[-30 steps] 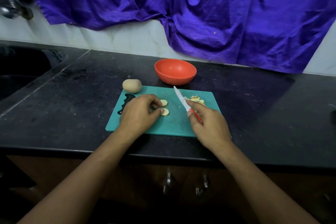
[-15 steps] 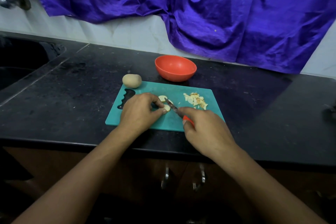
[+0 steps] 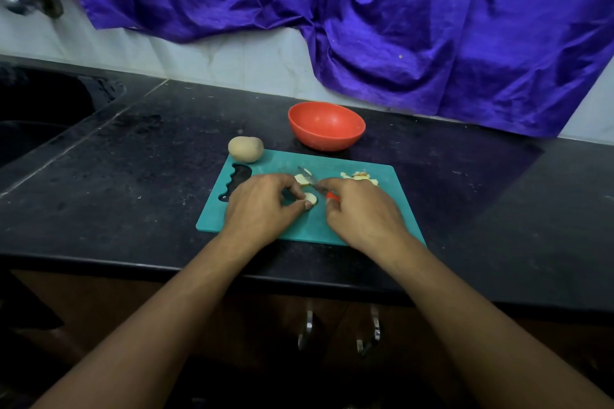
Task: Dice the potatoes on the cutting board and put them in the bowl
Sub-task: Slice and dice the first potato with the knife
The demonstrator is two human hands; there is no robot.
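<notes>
Left hand [image 3: 262, 206]: pinches one potato slice [image 3: 311, 198] on one cutting board [image 3: 312, 226]. Right hand [image 3: 362, 209]: grips one knife [image 3: 313, 181], blade on second slice [image 3: 300, 179] just beyond. One whole potato [image 3: 246, 149] at board's far-left corner; one diced pile [image 3: 360, 176]; one bowl [image 3: 326, 125].

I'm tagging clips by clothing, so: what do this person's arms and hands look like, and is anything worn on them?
Both arms are bare as far as the frame shows: no sleeve covers the left forearm or the right forearm. The left hand and right hand wear no gloves, and no watch, bracelet or ring shows on the sides in view.
</notes>
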